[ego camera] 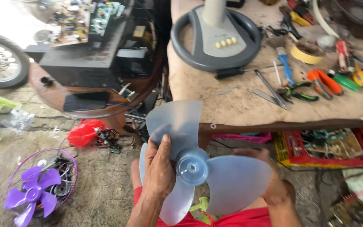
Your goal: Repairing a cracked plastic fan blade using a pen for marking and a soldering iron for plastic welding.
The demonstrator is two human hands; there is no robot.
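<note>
While both hands grip it over the lap, a translucent grey fan blade (pixel 198 168) sits at the centre of the view. The left hand (pixel 159 168) lies at 9 o'clock of the hub, its fingers (pixel 164 145) together, clamped flat on a blade face, wrist rising from 6 o'clock. The right hand (pixel 274 185) cups the 3 o'clock blade from behind, fingers mostly hidden. At 12 o'clock stands the counter (pixel 215 101); at 8 o'clock, a purple fan (pixel 32 193) lies on the floor.
</note>
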